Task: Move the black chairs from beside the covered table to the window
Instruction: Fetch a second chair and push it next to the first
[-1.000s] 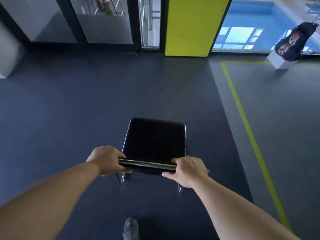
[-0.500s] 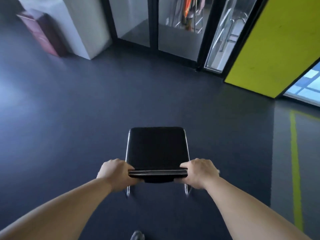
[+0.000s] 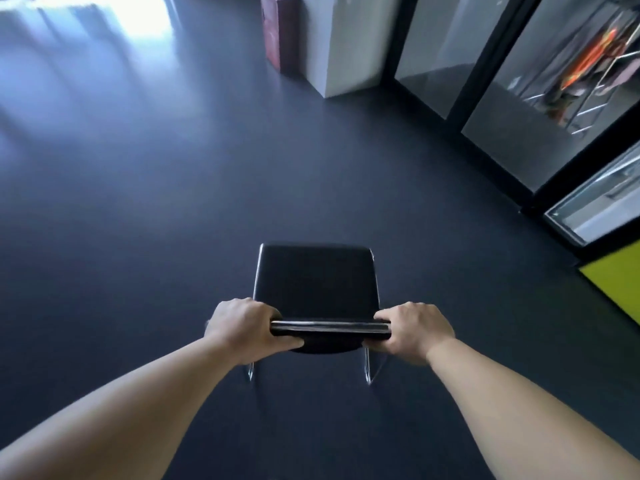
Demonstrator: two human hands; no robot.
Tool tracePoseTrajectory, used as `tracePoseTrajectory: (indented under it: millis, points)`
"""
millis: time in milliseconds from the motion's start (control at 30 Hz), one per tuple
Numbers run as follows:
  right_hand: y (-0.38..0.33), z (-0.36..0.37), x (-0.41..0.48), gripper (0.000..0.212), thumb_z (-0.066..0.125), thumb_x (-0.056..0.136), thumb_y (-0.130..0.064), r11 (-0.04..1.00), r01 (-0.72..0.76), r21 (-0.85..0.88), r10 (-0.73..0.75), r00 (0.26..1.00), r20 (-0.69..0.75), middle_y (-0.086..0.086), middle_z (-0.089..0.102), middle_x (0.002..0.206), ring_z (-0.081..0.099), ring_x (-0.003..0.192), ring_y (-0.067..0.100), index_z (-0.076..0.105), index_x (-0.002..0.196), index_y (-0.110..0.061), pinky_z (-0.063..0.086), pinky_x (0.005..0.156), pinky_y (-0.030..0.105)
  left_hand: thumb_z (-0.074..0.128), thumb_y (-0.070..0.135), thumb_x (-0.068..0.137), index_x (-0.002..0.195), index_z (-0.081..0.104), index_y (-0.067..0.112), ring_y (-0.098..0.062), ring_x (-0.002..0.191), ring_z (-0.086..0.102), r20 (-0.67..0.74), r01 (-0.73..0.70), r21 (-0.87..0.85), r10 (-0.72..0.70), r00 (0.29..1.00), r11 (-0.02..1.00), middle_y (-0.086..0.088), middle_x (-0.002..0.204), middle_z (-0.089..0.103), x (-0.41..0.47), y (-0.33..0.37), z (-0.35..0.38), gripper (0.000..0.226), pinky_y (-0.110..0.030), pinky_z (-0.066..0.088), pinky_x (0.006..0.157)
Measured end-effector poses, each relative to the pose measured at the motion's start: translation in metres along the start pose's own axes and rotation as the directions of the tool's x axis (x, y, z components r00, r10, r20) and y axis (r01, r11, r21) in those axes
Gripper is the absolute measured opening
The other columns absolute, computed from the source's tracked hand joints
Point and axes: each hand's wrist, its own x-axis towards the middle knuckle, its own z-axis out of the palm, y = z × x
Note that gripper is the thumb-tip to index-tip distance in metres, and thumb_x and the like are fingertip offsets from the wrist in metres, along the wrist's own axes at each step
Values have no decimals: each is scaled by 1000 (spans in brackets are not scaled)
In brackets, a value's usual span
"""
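A black chair [image 3: 315, 278] with chrome legs is in front of me, seen from above and behind, over the dark floor. My left hand [image 3: 242, 327] grips the left end of its backrest top. My right hand [image 3: 414, 329] grips the right end, fingers curled round the edge. Both arms reach forward from the bottom of the view. Whether the chair's legs touch the floor I cannot tell. No covered table is in sight.
A white pillar [image 3: 349, 43] with a dark red box [image 3: 278, 32] beside it stands ahead. Black-framed glass panels [image 3: 498, 109] run along the right, then a yellow panel [image 3: 616, 285]. Bright light falls on the floor [image 3: 104, 32] at the far left.
The view has swung left: the yellow panel and glass doors slid to the right edge, the pillar and bright floor patch came in. Both hands keep the same hold on the chair.
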Motion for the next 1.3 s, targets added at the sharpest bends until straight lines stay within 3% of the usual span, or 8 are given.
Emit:
tracePoseTrajectory:
  millis: [200,367,633,800,1000,1300]
  points:
    - [28,-26,81,73,31,60,-97,982,158,-104,-166,984,-71,-14,66,79,63,77,13,62,93,-40,45,66,31,26,96,67,85,69,46,-7,73,60,-55,180,-203,-195,979,962,19,67,64,32,5,-8,69,-28,51,72]
    - [50,-46,149,72,30,61,-97,949,283,-141,-300,947,-115,-18,66,81,63,78,9,63,93,-42,40,63,30,23,102,61,68,58,39,-9,70,58,-49,264,-198,-278,959,944,15,64,59,75,7,-17,72,-32,53,69]
    - [87,-98,267,84,17,63,-100,852,500,-152,-512,858,-46,-20,66,97,63,89,9,61,104,-42,45,72,32,13,104,59,77,62,35,-8,74,58,-148,409,-136,-426,892,902,17,69,61,155,20,-31,86,-31,49,69]
    - [90,-120,323,84,8,69,-94,827,544,-143,-554,831,-42,-17,66,96,61,89,9,62,101,-38,45,73,33,3,104,56,77,61,33,-7,75,59,-201,457,-117,-471,859,882,17,74,64,193,14,-40,94,-30,43,65]
    - [79,-150,409,79,11,70,-93,807,571,-155,-583,811,-51,-15,65,81,60,80,10,61,86,-34,50,74,34,14,99,65,73,57,29,-9,70,58,-200,506,-106,-517,832,856,14,68,62,254,-13,-65,82,-30,44,63]
    - [47,-191,537,75,13,69,-93,775,598,-205,-622,780,-71,-14,65,81,59,77,11,60,83,-35,45,67,32,14,97,68,67,54,26,-11,69,58,-241,529,-109,-538,808,842,13,63,59,343,-81,-101,81,-31,41,61]
